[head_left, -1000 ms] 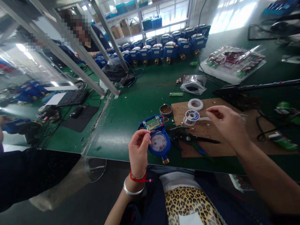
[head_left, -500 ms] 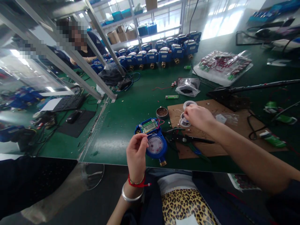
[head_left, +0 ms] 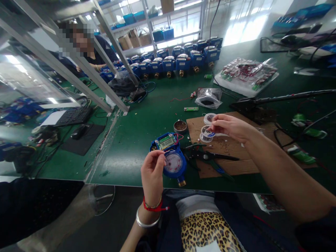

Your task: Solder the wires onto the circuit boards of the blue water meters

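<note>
A blue water meter (head_left: 172, 157) with an open top and a small lit display lies on the green table near the front edge. My left hand (head_left: 152, 173) is pinched closed against its left side, gripping its edge or wires there. My right hand (head_left: 231, 127) hovers over the brown board (head_left: 236, 147), fingers pinched on a thin solder strand coming off a small spool (head_left: 206, 134). A white tape roll (head_left: 209, 118) lies just behind the spool. Black pliers (head_left: 210, 156) rest on the board's left edge, between the meter and my right arm.
A small round tin (head_left: 180, 126) sits beside the board. Rows of blue meters (head_left: 181, 59) line the back. Bags of wired parts (head_left: 245, 75), a dark bag (head_left: 209, 98), a black arm stand (head_left: 262, 105) and a keyboard (head_left: 70, 117) lie around. Another person (head_left: 91, 49) works behind the metal frame.
My right hand went from the right down to the solder spool, then lifted slightly and pulled back right with the strand. My left hand stayed at the meter.
</note>
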Demonstrator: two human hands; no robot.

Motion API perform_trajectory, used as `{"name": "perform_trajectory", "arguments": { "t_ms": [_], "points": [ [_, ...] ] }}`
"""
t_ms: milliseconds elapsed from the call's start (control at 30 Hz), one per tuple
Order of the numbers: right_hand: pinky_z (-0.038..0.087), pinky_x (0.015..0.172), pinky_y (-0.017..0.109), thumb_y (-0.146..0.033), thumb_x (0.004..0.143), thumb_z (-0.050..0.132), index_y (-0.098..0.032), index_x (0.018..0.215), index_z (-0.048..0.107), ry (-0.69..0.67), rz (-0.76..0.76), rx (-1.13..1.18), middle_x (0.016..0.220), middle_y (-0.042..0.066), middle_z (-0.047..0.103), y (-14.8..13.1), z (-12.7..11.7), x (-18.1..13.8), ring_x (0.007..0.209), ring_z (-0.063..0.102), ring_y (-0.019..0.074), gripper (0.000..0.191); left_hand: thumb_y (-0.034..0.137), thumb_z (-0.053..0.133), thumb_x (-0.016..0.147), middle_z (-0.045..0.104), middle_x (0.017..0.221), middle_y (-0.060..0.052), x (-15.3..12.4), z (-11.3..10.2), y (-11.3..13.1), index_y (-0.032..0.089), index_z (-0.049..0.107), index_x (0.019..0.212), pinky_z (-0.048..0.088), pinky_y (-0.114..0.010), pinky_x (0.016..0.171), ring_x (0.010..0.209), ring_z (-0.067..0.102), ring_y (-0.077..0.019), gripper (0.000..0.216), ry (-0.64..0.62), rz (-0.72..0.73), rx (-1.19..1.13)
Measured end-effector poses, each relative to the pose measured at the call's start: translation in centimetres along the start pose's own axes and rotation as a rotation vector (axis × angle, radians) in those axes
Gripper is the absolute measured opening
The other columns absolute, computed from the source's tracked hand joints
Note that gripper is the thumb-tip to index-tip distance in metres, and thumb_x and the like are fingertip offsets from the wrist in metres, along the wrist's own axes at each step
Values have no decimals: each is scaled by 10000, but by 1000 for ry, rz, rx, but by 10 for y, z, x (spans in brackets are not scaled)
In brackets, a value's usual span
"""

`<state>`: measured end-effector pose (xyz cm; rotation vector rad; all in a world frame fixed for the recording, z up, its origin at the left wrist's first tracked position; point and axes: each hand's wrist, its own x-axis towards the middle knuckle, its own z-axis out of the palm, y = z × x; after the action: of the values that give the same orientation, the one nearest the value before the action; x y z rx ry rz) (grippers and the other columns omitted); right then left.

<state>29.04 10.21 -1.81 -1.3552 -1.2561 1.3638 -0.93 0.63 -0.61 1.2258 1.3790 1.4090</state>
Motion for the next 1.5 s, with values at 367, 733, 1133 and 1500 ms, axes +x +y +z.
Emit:
{"name": "perform_trajectory", "arguments": {
  "t_ms": [367, 733, 1133, 1500],
  "points": [
    [546, 743, 378, -341, 828, 647, -197, 1000, 591, 402, -309, -579, 988, 83, 660, 11, 7, -3, 828, 653, 216, 230, 312, 623, 879, 563, 719, 13, -1, 0, 0, 189, 647, 921, 432, -200, 593, 647, 521, -106, 132, 4, -2, 16],
    [461, 794, 356, -259, 904, 525, -178, 806, 648, 273, -439, -1028, 904, 96, 652, 15, 32, -15, 873, 614, 236, 177, 305, 629, 884, 564, 728, 16, 0, 0, -1, 186, 649, 921, 427, -192, 607, 657, 516, -98, 126, -5, 6, 9],
    [314, 478, 252, -533, 873, 529, -233, 938, 629, 69, -105, -546, 556, -43, 535, 34, 7, -15, 472, 453, 117, 323, 294, 624, 891, 568, 724, 25, 0, 0, -2, 196, 653, 920, 427, -182, 618, 660, 516, -81, 106, -5, 11, -1],
    [386, 535, 262, -414, 871, 555, -241, 915, 553, 101, -28, -632, 534, -63, 575, 35, 11, -32, 474, 542, 136, 179, 288, 622, 893, 569, 716, 26, 0, 0, -2, 195, 653, 918, 427, -177, 615, 660, 518, -81, 101, -6, 28, 14]
  ]
}}
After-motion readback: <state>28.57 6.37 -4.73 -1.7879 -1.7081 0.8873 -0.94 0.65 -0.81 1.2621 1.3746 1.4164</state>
